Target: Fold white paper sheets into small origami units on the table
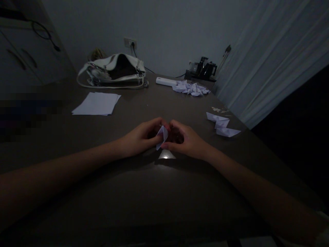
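Between my two hands, just above the dark table (144,192), is a small piece of folded white paper (161,137). My left hand (144,137) grips it from the left, with the thumb pushed into its fold. From the right, the thumb and fingers of my right hand (187,139) pinch its edge. The fingertips of both hands almost meet behind the paper. Off to the right lie several folded paper boats (227,132) in a zigzag row. A stack of flat white sheets (97,103) rests at the left.
A white handbag (128,65) sits open at the back left. Near the wall, a pile of folded papers (191,88) lies beside a white stick-shaped object (166,81). A black kettle (209,69) stands at the back right by the pale curtain (267,58). A wall socket (130,43) holds a plug.
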The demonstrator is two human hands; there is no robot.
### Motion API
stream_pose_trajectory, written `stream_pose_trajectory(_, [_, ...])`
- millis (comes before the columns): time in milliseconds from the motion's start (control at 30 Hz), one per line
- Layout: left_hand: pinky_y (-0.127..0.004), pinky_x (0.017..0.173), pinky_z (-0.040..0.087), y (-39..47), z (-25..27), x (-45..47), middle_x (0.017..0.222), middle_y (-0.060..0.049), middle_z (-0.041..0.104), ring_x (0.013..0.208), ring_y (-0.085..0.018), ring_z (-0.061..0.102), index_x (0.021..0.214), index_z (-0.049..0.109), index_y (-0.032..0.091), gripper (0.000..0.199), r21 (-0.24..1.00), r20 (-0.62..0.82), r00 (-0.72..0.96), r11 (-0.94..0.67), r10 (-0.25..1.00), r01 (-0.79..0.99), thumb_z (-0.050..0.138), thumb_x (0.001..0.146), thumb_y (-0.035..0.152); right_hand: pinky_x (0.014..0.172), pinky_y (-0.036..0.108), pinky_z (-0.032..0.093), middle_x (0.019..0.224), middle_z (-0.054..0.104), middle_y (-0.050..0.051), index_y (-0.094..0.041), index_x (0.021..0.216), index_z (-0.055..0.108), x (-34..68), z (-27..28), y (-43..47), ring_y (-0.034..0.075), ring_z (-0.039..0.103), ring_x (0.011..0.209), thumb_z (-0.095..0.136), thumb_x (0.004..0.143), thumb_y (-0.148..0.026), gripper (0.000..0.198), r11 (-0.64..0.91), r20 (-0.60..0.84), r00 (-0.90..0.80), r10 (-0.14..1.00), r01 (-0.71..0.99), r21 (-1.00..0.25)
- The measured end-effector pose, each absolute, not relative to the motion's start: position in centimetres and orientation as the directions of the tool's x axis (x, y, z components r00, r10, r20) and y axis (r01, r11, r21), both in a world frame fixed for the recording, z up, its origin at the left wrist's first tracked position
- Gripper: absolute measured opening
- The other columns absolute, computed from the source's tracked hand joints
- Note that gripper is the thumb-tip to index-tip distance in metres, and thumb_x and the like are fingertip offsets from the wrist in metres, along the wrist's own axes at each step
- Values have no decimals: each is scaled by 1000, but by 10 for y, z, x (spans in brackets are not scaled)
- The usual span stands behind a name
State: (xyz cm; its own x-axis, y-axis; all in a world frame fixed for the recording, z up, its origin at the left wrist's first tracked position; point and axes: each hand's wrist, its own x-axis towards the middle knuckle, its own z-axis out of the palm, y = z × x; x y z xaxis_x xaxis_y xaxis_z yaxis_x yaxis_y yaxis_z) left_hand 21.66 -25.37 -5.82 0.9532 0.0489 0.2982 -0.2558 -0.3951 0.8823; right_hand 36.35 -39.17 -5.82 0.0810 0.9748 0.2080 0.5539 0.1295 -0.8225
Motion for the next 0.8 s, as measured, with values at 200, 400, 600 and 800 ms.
stream_pose_trajectory(200, [-25,71,48,-254,-57,216,93,-2,62,84,-15,61,101,51,16,17,870,292,954,-434,74,-233,54,86,23,54,23,38,76,54,-4,-20,91,47,363,-57,-393,10,51,64,77,74,-42,41,117,204,90,975,574,-811])
stream_pose_trajectory(400, [-23,68,47,-254,-58,216,87,0,62,78,-13,60,95,52,17,12,856,308,948,-460,83,-238,56,85,22,56,23,40,82,57,-2,-21,94,46,362,-56,-393,11,52,67,75,75,-37,38,126,202,78,976,555,-822])
stream_pose_trajectory(600, [-23,69,47,-255,-60,217,89,-2,66,80,-13,63,102,50,16,16,894,282,957,-382,72,-235,56,89,23,60,25,44,84,61,0,-22,109,41,370,-58,-391,12,57,68,63,82,-26,35,87,126,74,989,390,-917])
stream_pose_trajectory(800, [-24,70,47,-254,-58,218,90,-5,68,80,-14,64,111,55,14,23,918,266,961,-326,76,-228,55,90,23,48,19,38,75,64,-3,-23,111,40,376,-58,-388,9,56,54,63,81,-28,38,51,83,107,991,272,-961])
